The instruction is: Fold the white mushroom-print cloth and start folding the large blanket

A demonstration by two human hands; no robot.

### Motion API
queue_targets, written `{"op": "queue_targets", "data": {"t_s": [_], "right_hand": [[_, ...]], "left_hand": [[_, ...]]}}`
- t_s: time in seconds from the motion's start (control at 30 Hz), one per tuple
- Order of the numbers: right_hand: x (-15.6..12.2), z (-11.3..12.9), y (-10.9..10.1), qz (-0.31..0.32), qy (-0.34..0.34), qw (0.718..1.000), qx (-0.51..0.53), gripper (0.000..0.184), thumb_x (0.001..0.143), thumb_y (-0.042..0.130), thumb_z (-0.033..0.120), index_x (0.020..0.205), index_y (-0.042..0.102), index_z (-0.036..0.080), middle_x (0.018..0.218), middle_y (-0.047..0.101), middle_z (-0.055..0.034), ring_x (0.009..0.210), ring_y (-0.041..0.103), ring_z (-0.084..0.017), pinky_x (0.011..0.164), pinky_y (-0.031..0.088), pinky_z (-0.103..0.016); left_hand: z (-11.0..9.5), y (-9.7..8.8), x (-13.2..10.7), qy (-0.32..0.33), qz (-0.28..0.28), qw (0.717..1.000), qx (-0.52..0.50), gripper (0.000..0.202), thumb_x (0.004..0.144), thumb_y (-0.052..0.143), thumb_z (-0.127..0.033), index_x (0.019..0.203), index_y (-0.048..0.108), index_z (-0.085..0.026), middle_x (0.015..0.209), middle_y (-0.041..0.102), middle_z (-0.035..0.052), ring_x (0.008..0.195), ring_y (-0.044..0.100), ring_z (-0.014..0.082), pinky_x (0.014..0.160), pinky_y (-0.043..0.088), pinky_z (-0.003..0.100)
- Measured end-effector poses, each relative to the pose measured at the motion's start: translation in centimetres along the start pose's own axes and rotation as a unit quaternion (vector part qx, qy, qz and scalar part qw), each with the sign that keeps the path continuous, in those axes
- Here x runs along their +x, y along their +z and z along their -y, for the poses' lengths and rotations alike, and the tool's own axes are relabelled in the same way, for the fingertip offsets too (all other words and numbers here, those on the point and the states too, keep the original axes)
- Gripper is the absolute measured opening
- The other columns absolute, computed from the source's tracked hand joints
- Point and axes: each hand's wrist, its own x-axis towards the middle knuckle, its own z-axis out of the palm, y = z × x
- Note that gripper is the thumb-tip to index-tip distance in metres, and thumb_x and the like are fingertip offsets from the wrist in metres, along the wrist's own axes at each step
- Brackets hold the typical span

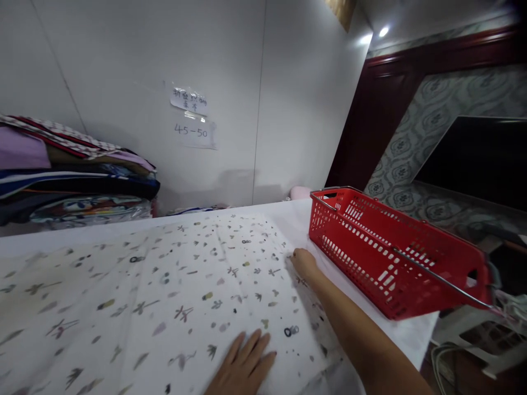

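A white cloth [181, 296] printed with small leaves, birds and flowers is spread over the table, with faint fold creases running across it. My left hand [244, 366] rests flat on the cloth near the bottom, fingers stretched out. Farther off, my right hand [303, 262] reaches to the cloth's right edge, its fingers curled in and closed on that edge. The exact grip of its fingertips is partly hidden by the hand itself. Close by on the right is a red plastic basket [354, 263].
Under the cloth is a white tabletop [288, 214]. Folded garments [78, 170] are piled at the far left. A pale wall [214, 60] with paper notes [193, 131] stands behind. On the right are a dark screen [477, 164], a white stool [473, 340] and cables on the floor.
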Motion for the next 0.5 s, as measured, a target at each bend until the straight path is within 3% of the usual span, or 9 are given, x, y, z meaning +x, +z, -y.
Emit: {"op": "queue_targets", "data": {"t_s": [0.17, 0.33, 0.5], "right_hand": [[0.6, 0.3, 0.1, 0.009, 0.017, 1.000, 0.010, 0.019, 0.080, 0.049, 0.019, 0.090, 0.065, 0.015, 0.094, 0.069, -0.0095, 0.086, 0.061, -0.020, 0.066, 0.038, -0.024], [1.0, -0.3, 0.1, -0.022, 0.041, 0.999, 0.015, 0.024, 0.085, 0.039, 0.015, 0.096, 0.061, 0.015, 0.099, 0.066, -0.0097, 0.089, 0.059, -0.019, 0.067, 0.036, -0.024], [1.0, -0.7, 0.4, -0.007, 0.036, 0.999, 0.022, 0.019, 0.082, 0.045, 0.016, 0.091, 0.062, 0.016, 0.094, 0.068, -0.0085, 0.085, 0.060, -0.018, 0.064, 0.035, -0.023]], "left_hand": [[0.1, 0.6, 0.0, 0.015, -0.017, 1.000, 0.021, 0.060, 0.089, 0.032, -0.056, 0.143, 0.021, -0.033, 0.141, 0.042, -0.0001, 0.123, 0.045, 0.0208, 0.099, 0.036, 0.034], [0.4, 0.7, -0.1, 0.027, -0.038, 0.998, 0.034, 0.059, 0.090, 0.031, -0.055, 0.143, 0.022, -0.031, 0.143, 0.039, -0.0005, 0.123, 0.045, 0.0200, 0.098, 0.037, 0.033], [0.4, 1.2, -0.1, 0.034, -0.044, 0.996, 0.068, 0.057, 0.089, 0.035, -0.054, 0.141, 0.028, -0.033, 0.139, 0.043, -0.0022, 0.121, 0.049, 0.0183, 0.098, 0.041, 0.031]]}}
